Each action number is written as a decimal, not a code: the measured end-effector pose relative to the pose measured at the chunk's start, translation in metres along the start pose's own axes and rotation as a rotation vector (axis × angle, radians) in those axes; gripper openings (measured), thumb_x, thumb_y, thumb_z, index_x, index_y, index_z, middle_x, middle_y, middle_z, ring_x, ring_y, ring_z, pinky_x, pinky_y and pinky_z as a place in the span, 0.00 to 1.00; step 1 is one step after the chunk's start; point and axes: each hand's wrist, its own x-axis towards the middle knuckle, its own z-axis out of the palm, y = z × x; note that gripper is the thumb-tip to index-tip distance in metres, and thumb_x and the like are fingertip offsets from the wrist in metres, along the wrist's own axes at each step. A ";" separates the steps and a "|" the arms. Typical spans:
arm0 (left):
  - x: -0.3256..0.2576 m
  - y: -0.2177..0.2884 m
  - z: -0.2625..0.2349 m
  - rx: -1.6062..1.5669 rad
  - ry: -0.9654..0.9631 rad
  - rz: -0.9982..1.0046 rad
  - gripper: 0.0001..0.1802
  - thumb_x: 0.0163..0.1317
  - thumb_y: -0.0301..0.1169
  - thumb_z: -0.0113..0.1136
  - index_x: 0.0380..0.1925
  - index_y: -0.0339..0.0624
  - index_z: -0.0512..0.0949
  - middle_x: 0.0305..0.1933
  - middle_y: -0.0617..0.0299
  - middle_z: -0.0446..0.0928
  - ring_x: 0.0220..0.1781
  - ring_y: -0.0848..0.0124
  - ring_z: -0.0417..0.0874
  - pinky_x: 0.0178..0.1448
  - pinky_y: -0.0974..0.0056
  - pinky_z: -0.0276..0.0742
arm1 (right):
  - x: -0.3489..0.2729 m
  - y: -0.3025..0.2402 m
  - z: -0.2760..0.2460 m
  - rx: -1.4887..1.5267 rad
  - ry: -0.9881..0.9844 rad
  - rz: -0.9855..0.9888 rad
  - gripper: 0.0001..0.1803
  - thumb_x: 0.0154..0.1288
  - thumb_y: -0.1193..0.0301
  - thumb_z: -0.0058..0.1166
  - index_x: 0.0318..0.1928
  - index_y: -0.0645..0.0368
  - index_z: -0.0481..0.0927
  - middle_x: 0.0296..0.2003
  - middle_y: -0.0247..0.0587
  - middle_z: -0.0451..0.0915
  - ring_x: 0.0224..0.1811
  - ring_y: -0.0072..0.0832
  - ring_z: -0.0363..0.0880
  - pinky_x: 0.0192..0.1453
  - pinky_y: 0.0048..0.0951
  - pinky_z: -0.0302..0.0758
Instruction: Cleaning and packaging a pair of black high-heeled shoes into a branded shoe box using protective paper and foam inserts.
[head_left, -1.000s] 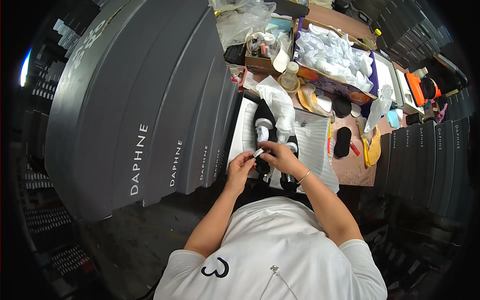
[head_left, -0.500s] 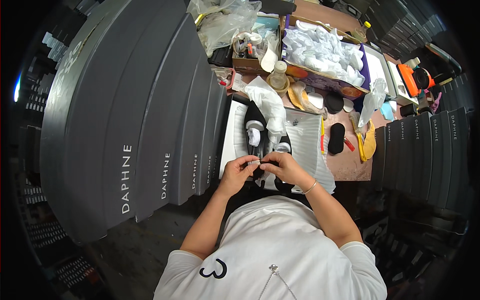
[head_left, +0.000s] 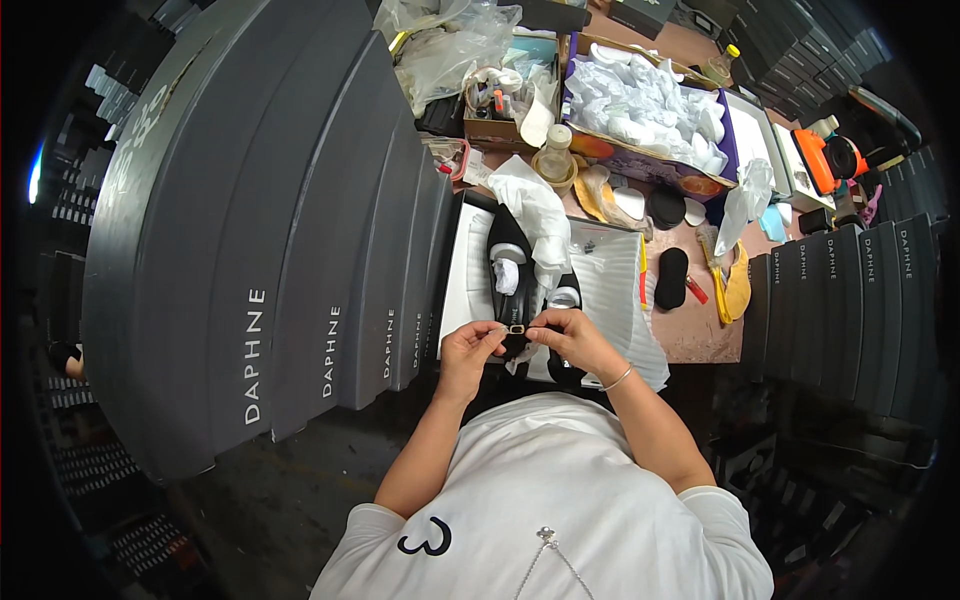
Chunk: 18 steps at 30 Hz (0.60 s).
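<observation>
Between my hands a small gold-coloured buckle shows, on what looks like the strap of a black shoe. My left hand pinches it from the left side, fingers closed. My right hand grips the other side with thumb and fingertips. Beneath lies the left black shoe, with crumpled white paper in its opening. The right black shoe rests beside it, partly covered by white tissue and my right hand. Both are in an open shoebox lined with white ribbed wrapping.
Tall stacked grey shoeboxes wall off the left; more boxes stand at right. Behind are a purple carton of crumpled paper, a clear bottle, a black oval pad and a yellow cloth. Far left, another person's arm shows.
The gold buckle now shows between my fingertips, where something whitish showed before. My hands are slightly farther apart. A dark box has appeared at the far back, and another person's arm at far left.
</observation>
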 end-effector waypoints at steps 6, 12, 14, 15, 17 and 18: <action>-0.006 0.000 -0.003 0.184 -0.020 -0.029 0.08 0.65 0.25 0.59 0.42 0.33 0.77 0.35 0.61 0.80 0.33 0.77 0.80 0.39 0.74 0.76 | -0.008 -0.003 -0.002 0.158 -0.025 0.179 0.09 0.67 0.67 0.58 0.36 0.61 0.83 0.21 0.22 0.71 0.23 0.12 0.62 0.25 0.17 0.58; -0.004 0.028 0.012 0.199 -0.240 -0.010 0.14 0.68 0.25 0.54 0.52 0.34 0.73 0.45 0.63 0.79 0.41 0.79 0.78 0.43 0.76 0.74 | -0.009 0.006 -0.015 0.449 -0.179 0.203 0.09 0.70 0.67 0.54 0.39 0.60 0.79 0.26 0.23 0.72 0.22 0.11 0.58 0.22 0.15 0.55; 0.003 0.019 0.006 0.350 -0.334 -0.016 0.16 0.67 0.25 0.55 0.54 0.33 0.73 0.46 0.62 0.79 0.42 0.79 0.79 0.45 0.75 0.75 | -0.006 0.006 -0.014 0.445 -0.194 0.178 0.09 0.71 0.67 0.52 0.40 0.60 0.79 0.28 0.24 0.72 0.22 0.10 0.59 0.22 0.15 0.56; 0.006 0.016 0.004 0.427 -0.381 -0.017 0.17 0.67 0.24 0.56 0.56 0.33 0.72 0.46 0.61 0.79 0.42 0.79 0.79 0.46 0.75 0.75 | -0.005 0.006 -0.013 0.443 -0.202 0.164 0.09 0.71 0.67 0.51 0.41 0.60 0.79 0.29 0.24 0.72 0.22 0.10 0.59 0.22 0.15 0.56; 0.007 0.013 0.003 0.384 -0.333 -0.049 0.18 0.66 0.24 0.57 0.55 0.32 0.74 0.45 0.61 0.80 0.43 0.79 0.79 0.47 0.74 0.76 | -0.006 -0.002 -0.009 0.393 -0.180 0.172 0.09 0.71 0.67 0.51 0.40 0.60 0.79 0.27 0.23 0.72 0.22 0.10 0.60 0.23 0.14 0.57; 0.008 0.011 0.001 0.355 -0.331 -0.043 0.17 0.66 0.24 0.57 0.55 0.32 0.74 0.44 0.61 0.80 0.42 0.79 0.79 0.46 0.74 0.76 | -0.006 -0.004 -0.007 0.369 -0.169 0.176 0.09 0.71 0.67 0.50 0.39 0.60 0.79 0.27 0.23 0.72 0.22 0.10 0.60 0.23 0.14 0.57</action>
